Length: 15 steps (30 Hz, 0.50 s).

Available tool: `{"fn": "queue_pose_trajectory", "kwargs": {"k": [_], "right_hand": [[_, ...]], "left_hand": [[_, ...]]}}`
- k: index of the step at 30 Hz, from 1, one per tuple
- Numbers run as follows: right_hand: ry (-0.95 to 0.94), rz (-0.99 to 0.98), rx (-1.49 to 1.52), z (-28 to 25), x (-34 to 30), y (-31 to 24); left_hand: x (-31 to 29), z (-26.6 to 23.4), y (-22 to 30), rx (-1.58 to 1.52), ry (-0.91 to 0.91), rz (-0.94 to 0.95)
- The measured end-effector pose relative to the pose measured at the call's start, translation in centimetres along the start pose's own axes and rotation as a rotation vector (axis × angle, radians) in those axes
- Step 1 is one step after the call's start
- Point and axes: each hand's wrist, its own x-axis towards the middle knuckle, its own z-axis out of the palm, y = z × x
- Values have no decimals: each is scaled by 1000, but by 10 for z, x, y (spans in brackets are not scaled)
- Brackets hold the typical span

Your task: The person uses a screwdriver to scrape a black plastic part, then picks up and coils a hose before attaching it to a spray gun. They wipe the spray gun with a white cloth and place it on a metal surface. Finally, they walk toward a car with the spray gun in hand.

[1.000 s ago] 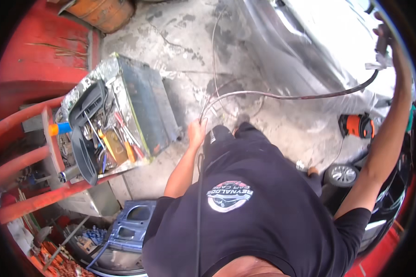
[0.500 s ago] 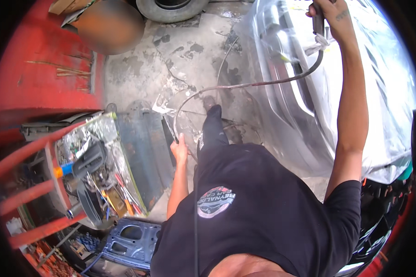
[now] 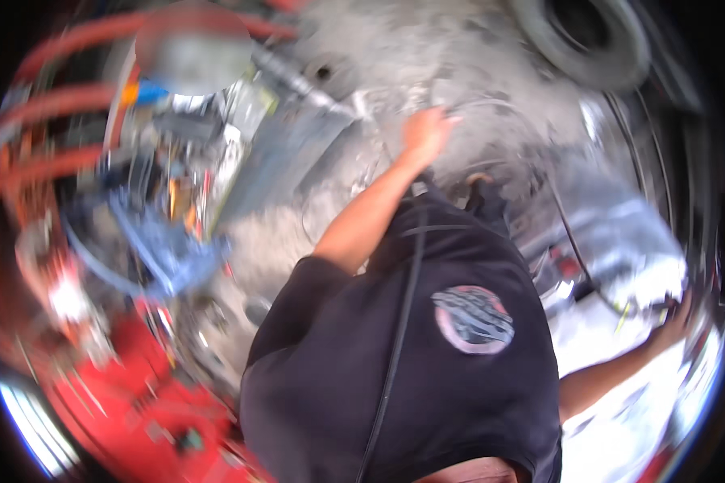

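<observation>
Out to the right, my right hand (image 3: 675,322) is closed around a dark tubular handle, small and blurred here, at the end of a hose (image 3: 570,232). It is over a car body (image 3: 620,386) draped in clear plastic sheeting. The dark hose bends down from the floor side to that handle. Ahead of me, my left hand (image 3: 428,135) is held above the concrete floor, its fingers curled and smeared by motion. A faint loop of hose arcs away from the left hand, which appears closed on it. My left arm stretches forward and my right arm sideways.
A worn tyre (image 3: 588,40) lies at the far right. To my left are a grey sheet panel (image 3: 286,149), a tool-littered bench (image 3: 181,181), a red tubular frame (image 3: 64,101) and a blue car door panel (image 3: 165,253). Something red (image 3: 137,394) is at lower left.
My body has turned, so the surroundings have swung round in view. My right hand has come from far ahead to low at my right side; my left arm now reaches farther forward.
</observation>
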Motion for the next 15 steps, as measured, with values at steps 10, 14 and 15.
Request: {"fn": "queue_pose_trajectory", "kwargs": {"k": [10, 14, 15], "right_hand": [[-74, 88, -8, 70, 248, 79], [-142, -246, -236, 58, 305, 106], [-151, -166, -137, 62, 309, 95]], "left_hand": [[90, 165, 172, 6, 181, 57], [118, 189, 222, -16, 124, 133], [123, 182, 247, -113, 72, 38]]}}
